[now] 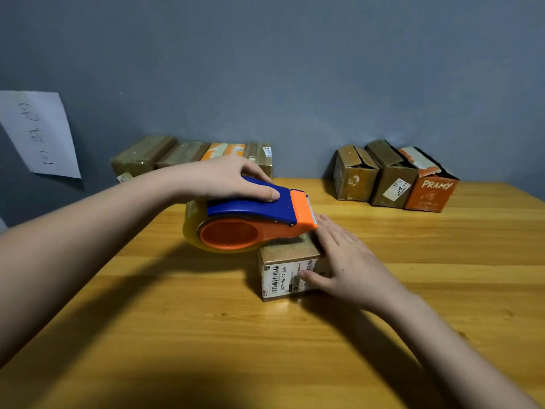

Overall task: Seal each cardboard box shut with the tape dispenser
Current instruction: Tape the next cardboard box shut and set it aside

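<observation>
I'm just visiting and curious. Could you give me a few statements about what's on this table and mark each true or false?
1. The left hand grips the tape dispenser. True.
2. The right hand is lifted clear of the box. False: it rests on the box, thumb on the label side.
3. The dispenser is blue and orange. True.
4. The PRAMY box is green. False: it is orange.
5. Three boxes stand at the table's far right. True.

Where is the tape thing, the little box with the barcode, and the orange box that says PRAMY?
tape dispenser (236, 209), head view, on its blue handle.
barcode box (287, 251), head view, on its brown top.
PRAMY box (429, 196), head view, on its orange front.
</observation>
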